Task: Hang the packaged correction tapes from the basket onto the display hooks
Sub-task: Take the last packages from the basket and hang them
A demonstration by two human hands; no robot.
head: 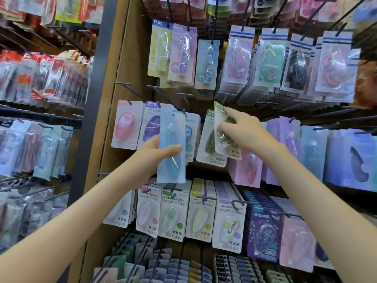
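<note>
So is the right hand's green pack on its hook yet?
Not yet, it seems: the right hand holds the green pack tilted before the hung pack; no hook shows through its top.

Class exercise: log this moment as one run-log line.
left hand: grips blue pack | right hand: pinches held green pack, tilted, in front of hanging green pack
</note>
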